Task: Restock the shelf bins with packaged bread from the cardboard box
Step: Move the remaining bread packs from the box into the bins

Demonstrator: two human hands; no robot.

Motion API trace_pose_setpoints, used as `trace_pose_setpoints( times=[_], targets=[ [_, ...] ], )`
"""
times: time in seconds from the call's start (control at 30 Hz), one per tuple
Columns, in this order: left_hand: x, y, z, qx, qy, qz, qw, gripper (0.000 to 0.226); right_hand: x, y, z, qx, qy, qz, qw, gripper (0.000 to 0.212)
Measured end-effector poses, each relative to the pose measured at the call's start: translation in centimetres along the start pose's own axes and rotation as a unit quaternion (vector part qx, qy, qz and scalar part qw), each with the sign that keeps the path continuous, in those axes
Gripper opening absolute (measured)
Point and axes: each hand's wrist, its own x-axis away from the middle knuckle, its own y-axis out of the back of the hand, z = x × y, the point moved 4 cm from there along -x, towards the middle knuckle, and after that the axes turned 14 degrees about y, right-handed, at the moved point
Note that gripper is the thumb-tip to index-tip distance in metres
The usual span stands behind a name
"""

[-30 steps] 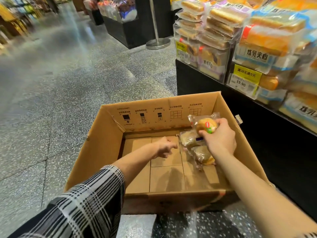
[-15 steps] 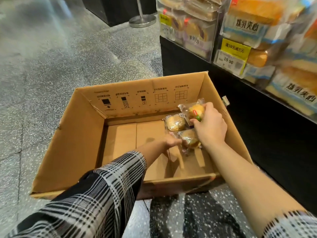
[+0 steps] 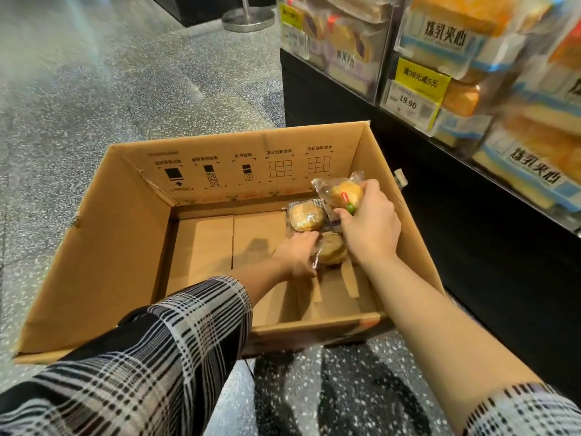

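Observation:
An open cardboard box stands on the floor below me. My right hand grips a clear-wrapped bun with a red and green label, held above the box's right corner. Two more wrapped buns lie on the box floor: one at the back, another under my right hand. My left hand reaches down and closes its fingers on the near bun's wrapper. Clear shelf bins full of packaged bread rise at the upper right.
A black shelf base runs close along the box's right side. Yellow price tags hang on the bin fronts. Grey speckled floor spreads to the left. A metal stanchion base stands at the top.
The view has tilted down and closer to the box. My left hand moved right across the box floor to the near bun. My right hand keeps holding its bun.

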Motion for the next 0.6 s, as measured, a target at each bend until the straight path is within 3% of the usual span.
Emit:
trace_pose_setpoints(
  times=[0.1,0.23,0.37,0.47,0.57,0.6],
  targets=[
    [0.4,1.2,1.7,0.109,0.001,0.085,0.99,0.074,0.0,0.0,0.0,-0.001,0.004,0.003,1.0,0.042],
    [2.0,2.6,4.7,0.24,0.006,0.186,0.953,0.067,0.0,0.0,-0.1,-0.004,0.008,0.017,1.0,0.041],
    [3.9,3.8,8.7,0.287,0.052,0.199,0.935,0.082,0.1,0.2,-0.1,-0.04,-0.014,0.016,0.999,0.044],
    [5.8,5.4,9.6,0.346,0.056,0.213,0.912,0.08,0.3,0.8,0.0,-0.103,-0.05,0.011,0.993,0.046],
    [7.6,7.4,9.0,0.421,0.06,0.173,0.888,0.039,0.7,2.2,0.4,-0.132,-0.064,0.01,0.989,0.046],
    [8.1,8.3,8.4,0.437,0.058,0.149,0.885,0.035,0.8,2.8,0.7,-0.131,-0.056,0.011,0.99,0.045]
  ],
)
